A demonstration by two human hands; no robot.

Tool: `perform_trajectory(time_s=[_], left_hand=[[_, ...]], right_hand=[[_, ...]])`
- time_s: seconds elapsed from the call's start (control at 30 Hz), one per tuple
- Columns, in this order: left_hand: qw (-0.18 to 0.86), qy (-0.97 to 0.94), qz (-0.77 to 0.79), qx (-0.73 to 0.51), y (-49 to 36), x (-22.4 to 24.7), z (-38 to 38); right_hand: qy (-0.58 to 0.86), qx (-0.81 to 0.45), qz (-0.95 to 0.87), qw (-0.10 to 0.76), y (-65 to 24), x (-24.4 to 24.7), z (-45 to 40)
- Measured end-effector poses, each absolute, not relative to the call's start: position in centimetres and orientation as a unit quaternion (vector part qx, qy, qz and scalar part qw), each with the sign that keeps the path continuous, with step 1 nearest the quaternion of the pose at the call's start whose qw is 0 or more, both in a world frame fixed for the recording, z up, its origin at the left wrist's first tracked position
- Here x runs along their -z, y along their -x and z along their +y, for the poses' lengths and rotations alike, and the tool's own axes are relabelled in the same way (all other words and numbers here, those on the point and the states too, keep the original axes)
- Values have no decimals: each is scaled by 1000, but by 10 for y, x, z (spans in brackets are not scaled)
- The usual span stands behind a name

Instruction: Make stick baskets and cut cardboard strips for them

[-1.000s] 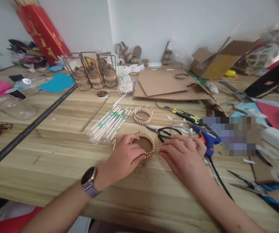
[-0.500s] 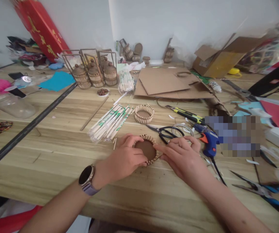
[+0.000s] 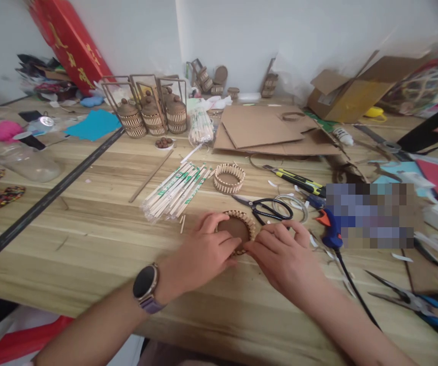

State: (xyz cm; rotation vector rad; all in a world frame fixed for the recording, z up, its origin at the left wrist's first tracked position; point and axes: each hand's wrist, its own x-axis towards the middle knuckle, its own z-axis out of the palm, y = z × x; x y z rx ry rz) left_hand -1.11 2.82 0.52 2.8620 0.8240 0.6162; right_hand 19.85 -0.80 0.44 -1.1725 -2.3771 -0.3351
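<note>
A small round basket [image 3: 236, 226] with a brown base and a ring of short upright sticks stands on the table between my hands. My left hand [image 3: 208, 249] grips its left and near sides, fingers reaching over the rim. At its right near edge, my right hand [image 3: 280, 254] has its fingers pinched against the wall; whatever lies between those fingertips is hidden. Just beyond stands a similar stick-walled ring [image 3: 229, 178]. Black-handled scissors [image 3: 268, 207] lie behind my right hand, with a blue glue gun [image 3: 332, 229] to the right.
Bundles of wrapped sticks [image 3: 177, 190] lie left of the baskets. Farther back are finished lantern-like baskets [image 3: 152, 116], a bowl of brown beads [image 3: 164, 143] and cardboard sheets [image 3: 260, 127]. A utility knife [image 3: 295, 180] and pliers [image 3: 413, 300] rest at right.
My left hand's fingers have shifted across the basket toward its near right side. My right hand's fingertips have moved down to the near right rim. The view has shifted slightly.
</note>
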Motion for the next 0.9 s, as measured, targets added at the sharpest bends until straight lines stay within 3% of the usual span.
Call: perform_trajectory(time_s=[0.3,0.67,0.9], left_hand=[[55,-930,251,-264,8,8,30],[72,-928,254,-262,9,8,30],[81,-931,259,-242,10,8,29]], right_hand=[[450,43,-848,276,-205,-7,-12],[588,-105,-731,329,-234,-4,-11],[549,-112,-798,225,-234,-8,-20]])
